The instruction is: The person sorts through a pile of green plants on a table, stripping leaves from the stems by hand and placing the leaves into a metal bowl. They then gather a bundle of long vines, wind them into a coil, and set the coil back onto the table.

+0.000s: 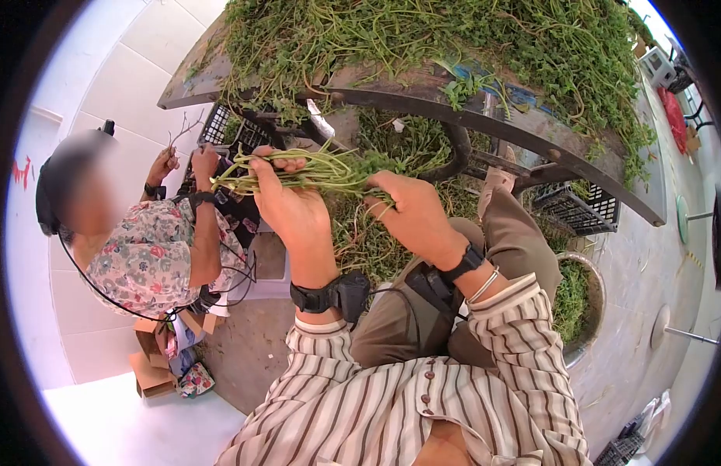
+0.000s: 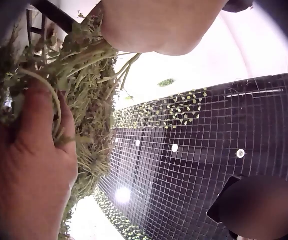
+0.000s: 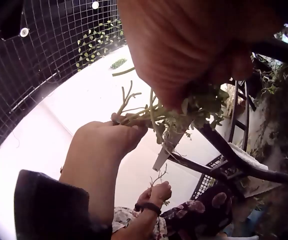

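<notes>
Evidently the nearest hazard is the thin cable (image 1: 395, 290) running from the left wrist's black camera (image 1: 351, 295) over the brown trousers (image 1: 524, 241); stray stems could hook it if the arms swing wide. Just beyond, the left hand (image 1: 292, 206) has its grip closed around a bundle of long green stems (image 1: 329, 171), held above the lap, cut ends jutting past the thumb. The right hand (image 1: 416, 213) has its grip clamped on the leafy end. Squeezing or tugging unevenly between the two would likely bruise or snap the tender stalks, and a slackened left thumb might let the lower ones slide out onto the loose greens (image 1: 368, 245) beneath. Off to the right, a tub (image 1: 600, 291) of greens stands close to the leg, where a shifted knee could knock it. Farther on, the bench (image 1: 469, 116) carries a tangled heap (image 1: 423, 39) overhanging its rim; pulling from that edge may drag clumps down.
</notes>
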The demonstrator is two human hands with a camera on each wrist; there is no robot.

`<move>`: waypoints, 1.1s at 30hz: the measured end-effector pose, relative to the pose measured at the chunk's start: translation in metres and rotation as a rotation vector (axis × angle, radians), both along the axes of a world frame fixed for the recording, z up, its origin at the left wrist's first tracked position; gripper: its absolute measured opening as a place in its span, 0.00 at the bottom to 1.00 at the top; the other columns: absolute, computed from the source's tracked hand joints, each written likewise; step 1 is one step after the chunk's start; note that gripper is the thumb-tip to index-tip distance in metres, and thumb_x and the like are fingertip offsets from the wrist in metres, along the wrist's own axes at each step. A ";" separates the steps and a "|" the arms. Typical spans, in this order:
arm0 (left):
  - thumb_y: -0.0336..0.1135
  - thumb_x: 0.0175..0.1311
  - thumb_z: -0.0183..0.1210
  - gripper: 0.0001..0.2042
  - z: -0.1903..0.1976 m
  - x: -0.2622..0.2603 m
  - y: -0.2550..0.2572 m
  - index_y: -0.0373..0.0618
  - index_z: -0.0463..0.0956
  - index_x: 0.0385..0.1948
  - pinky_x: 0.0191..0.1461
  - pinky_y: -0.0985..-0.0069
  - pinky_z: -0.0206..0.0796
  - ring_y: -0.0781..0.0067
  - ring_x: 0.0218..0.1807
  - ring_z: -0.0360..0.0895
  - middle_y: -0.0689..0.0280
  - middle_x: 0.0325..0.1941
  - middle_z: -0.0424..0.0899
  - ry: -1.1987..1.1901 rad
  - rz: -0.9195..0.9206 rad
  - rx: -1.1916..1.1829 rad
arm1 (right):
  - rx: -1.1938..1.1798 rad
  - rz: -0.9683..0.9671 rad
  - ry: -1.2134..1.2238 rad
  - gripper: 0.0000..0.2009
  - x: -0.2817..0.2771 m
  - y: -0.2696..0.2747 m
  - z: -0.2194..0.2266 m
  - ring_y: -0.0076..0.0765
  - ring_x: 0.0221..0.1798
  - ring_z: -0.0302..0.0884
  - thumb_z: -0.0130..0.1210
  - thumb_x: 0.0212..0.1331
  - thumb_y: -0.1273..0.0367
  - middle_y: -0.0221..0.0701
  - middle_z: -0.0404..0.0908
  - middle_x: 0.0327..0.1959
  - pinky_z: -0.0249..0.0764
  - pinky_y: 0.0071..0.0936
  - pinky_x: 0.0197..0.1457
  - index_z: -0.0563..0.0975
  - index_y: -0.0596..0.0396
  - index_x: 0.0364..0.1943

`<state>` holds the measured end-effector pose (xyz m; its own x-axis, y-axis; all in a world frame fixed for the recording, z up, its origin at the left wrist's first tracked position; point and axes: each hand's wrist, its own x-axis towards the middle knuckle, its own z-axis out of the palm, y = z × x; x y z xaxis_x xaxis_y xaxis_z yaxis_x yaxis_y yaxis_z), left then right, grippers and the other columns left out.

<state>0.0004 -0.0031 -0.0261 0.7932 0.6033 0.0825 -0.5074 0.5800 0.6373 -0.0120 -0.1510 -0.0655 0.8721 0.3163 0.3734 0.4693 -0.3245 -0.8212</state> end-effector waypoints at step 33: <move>0.36 0.67 0.46 0.07 -0.008 -0.010 0.012 0.42 0.66 0.36 0.39 0.76 0.61 0.78 0.30 0.60 0.69 0.26 0.64 -0.041 -0.046 -0.050 | 0.495 0.164 0.493 0.08 0.015 -0.020 0.019 0.19 0.24 0.64 0.48 0.53 0.72 0.29 0.74 0.27 0.62 0.19 0.26 0.73 0.58 0.37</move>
